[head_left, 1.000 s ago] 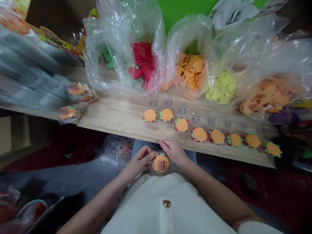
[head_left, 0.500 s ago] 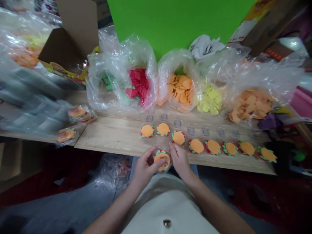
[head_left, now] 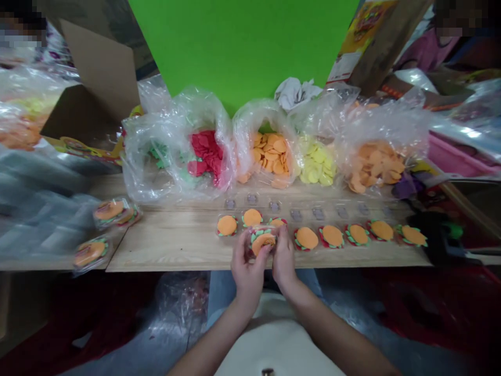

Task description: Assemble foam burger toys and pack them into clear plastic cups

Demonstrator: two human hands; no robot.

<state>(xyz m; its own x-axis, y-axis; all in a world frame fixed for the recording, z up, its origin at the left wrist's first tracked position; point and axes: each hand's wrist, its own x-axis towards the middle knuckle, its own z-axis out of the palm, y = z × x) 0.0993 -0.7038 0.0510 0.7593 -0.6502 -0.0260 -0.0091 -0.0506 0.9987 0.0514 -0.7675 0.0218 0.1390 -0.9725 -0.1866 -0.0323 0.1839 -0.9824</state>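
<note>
Over the near part of the pale wood-grain table point(head_left: 164, 245): small clear plastic pack with a round orange burger-bun disc and green frill point(head_left: 260, 241), pinched between both hands. Left hand point(head_left: 248, 271) cups its left side, thumb at the front by the dark print; right hand point(head_left: 284, 261) closes along its right side, fingers bunched. Likely very light; shell probably thin, springy and a bit slick, filling soft like foam. Best hold looks to be opposite side walls, gentle pressure, since squeezing the top could dent it.

Hard to make out: underside and sides of the pack, behind fingers; print partly under the thumb, unreadable; can't tell if the lid is latched. Along the table's middle, one open clear pack with an orange disc and red-green edging point(head_left: 277, 222) is partly covered by hands. Greyish transparent plastic stack point(head_left: 43, 224) at the table's left: blurred, cut off by frame.
</note>
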